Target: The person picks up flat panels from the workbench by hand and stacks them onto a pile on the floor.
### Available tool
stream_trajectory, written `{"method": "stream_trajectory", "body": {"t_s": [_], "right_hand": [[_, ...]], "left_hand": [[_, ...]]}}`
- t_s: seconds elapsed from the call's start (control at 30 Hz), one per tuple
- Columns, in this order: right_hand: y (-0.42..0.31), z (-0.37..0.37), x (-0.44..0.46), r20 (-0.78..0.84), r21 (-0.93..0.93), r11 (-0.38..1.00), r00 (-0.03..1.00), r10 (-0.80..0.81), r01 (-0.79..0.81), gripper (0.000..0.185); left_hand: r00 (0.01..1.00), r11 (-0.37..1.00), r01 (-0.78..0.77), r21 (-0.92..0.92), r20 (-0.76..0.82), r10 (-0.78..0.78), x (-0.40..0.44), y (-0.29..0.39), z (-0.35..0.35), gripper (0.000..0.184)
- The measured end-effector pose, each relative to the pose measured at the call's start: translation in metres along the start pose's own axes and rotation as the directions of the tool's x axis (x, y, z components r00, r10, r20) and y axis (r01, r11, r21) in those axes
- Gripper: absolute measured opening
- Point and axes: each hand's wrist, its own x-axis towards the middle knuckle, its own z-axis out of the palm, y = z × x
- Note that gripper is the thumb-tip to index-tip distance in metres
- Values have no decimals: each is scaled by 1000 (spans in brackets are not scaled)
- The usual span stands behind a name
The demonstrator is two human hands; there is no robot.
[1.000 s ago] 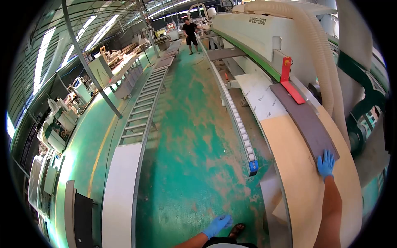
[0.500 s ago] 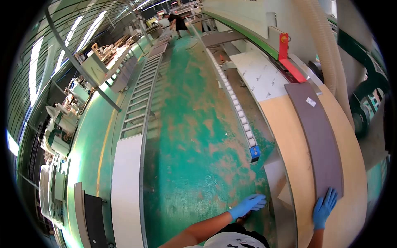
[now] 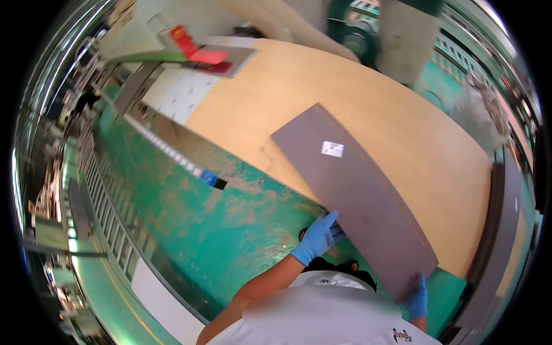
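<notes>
A long grey-brown panel with a white label lies at a slant over the light wood tabletop. Its near end sticks out past the table edge toward my body. Blue-gloved, my left hand grips the panel's left long edge, some fingers hidden at its side. At the near right corner, my right hand, also in a blue glove, holds the end with the thumb up along it. Most of the right fingers are hidden beneath the panel.
A red bracket stands on the machine at the table's far left. A roller conveyor rail with a blue end runs beside the table. More boards stand at the right. A ladder-like roller track lies left; another person is far off.
My view has turned right. The panel has swung round and been drawn toward me over the table edge. My left hand, free before, now grips its side; my right has moved to its end.
</notes>
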Motion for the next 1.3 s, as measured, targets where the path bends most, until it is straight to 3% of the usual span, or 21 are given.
{"method": "stream_trajectory", "body": {"t_s": [0.07,0.13,0.17,0.23,0.3,0.37,0.5,0.57,0.6,0.67,0.7,0.77,0.9,0.93,1.0,1.07,1.1,1.17,1.27,1.3], "right_hand": [[8,-22,1,-4,64,998,1000,9,-9,56],[11,-38,-2,-10,-135,969,978,-210,207,58],[9,-30,-15,-111,-131,952,950,-291,276,58],[10,-63,-27,-128,-136,934,929,-348,331,57],[10,-93,-45,-140,-135,915,907,-398,381,57],[3,-131,-64,16,-236,787,812,-584,571,60],[-3,-205,-86,-63,-167,757,759,-648,632,73],[-7,-236,-109,102,-305,754,807,-581,581,74],[-10,-236,-123,35,-289,748,788,-615,597,74],[-24,-228,-154,254,-194,798,815,-522,571,76],[-18,-228,-160,203,-187,789,809,-552,586,76],[-13,-227,-161,-9,155,783,793,-609,603,80],[-48,-204,-171,-181,344,634,712,-679,692,76],[-62,-200,-174,-243,395,559,669,-702,729,72],[-84,-203,-174,-304,433,477,622,-721,765,67],[-104,-218,-154,-375,437,404,571,-730,804,57],[-120,-224,-143,-365,430,409,570,-736,805,57],[-147,-234,-122,-373,399,380,526,-764,834,53],[-193,-267,-80,-381,401,514,648,-659,758,52],[-207,-281,-68,-293,448,515,664,-688,731,50]], "left_hand": [[995,993,103,60,11,-104,14,-46,-7,42],[999,997,35,76,2,-35,17,-82,0,43],[998,993,56,100,-4,-56,12,-89,4,43],[984,996,73,42,159,-79,1,-91,11,46],[982,995,52,88,179,-68,-8,-112,28,49],[970,989,34,141,232,-66,-3,-132,40,52],[920,947,84,309,341,-193,22,-174,61,59],[891,900,111,421,359,-277,33,-192,91,61],[891,892,73,446,373,-260,37,-199,113,60],[859,868,83,490,406,-312,40,-225,169,59],[823,844,99,527,434,-367,39,-237,207,57],[790,800,114,589,435,-433,55,-270,258,52],[744,738,80,670,452,-491,94,-347,328,44],[694,729,103,676,476,-540,95,-365,343,42],[637,723,126,679,504,-584,94,-399,357,41],[696,616,139,775,366,-617,93,-426,360,40],[698,627,136,767,375,-610,90,-433,361,40],[504,606,177,776,457,-733,78,-435,356,41],[545,662,185,726,485,-684,76,-408,329,43],[580,667,178,724,470,-665,75,-394,317,44]]}}
